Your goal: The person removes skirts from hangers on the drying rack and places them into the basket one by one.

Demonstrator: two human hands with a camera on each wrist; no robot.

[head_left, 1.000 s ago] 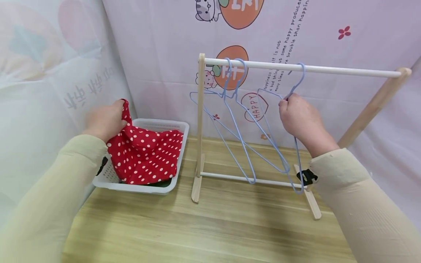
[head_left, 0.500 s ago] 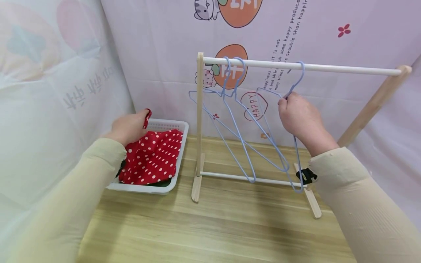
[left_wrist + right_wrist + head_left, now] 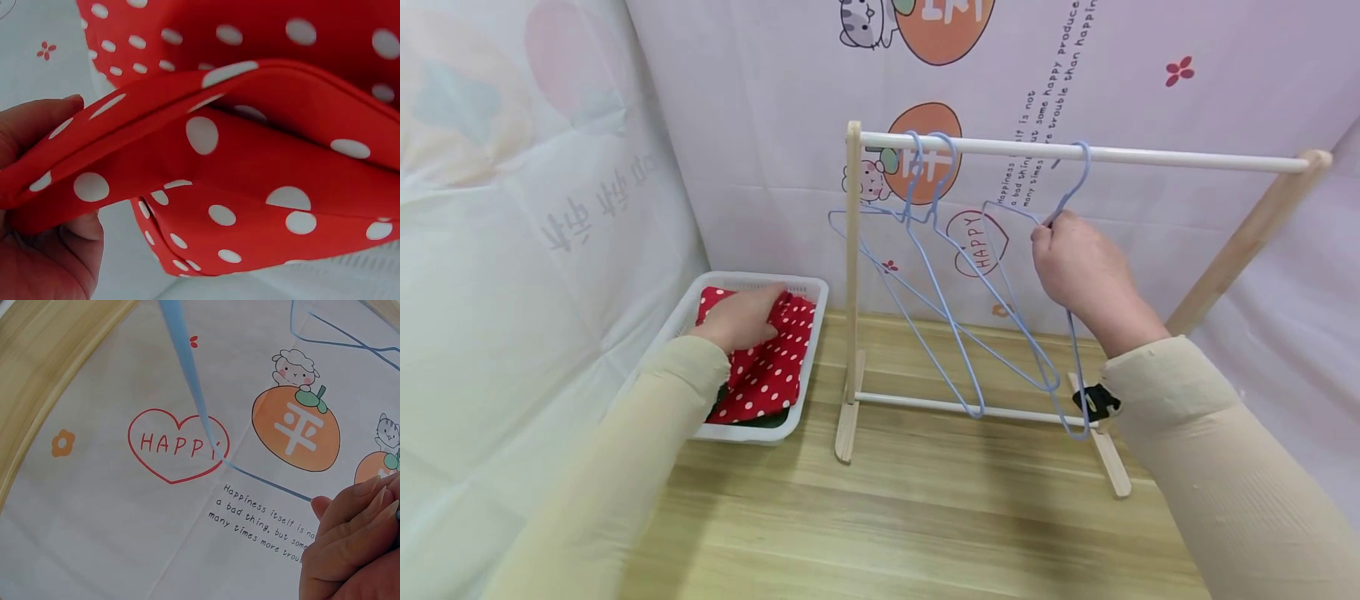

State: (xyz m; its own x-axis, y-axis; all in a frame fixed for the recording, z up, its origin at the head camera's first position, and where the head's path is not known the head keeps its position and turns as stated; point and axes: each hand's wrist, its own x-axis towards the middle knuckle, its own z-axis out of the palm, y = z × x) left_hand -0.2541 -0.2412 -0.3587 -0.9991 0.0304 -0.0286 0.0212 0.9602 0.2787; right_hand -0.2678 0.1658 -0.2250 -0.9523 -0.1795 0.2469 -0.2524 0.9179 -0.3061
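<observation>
In the head view, my left hand is over the white basket at left, on the red polka-dot cloth. The left wrist view shows a folded edge of this cloth pinched between thumb and fingers, with the fabric spreading away to the right. My right hand grips a light blue clothes hanger just below its hook, which is over the rack's white rail. That hanger's blue arm runs out from the curled fingers in the right wrist view.
Two more blue hangers hang near the rack's left wooden post, their lower parts overlapping. A dark green item peeks out under the cloth in the basket. Printed white sheeting covers the walls behind the wooden tabletop.
My left hand has moved right and down over the basket, and the raised corner of the red cloth has come down with it. The right hand stays on its hanger.
</observation>
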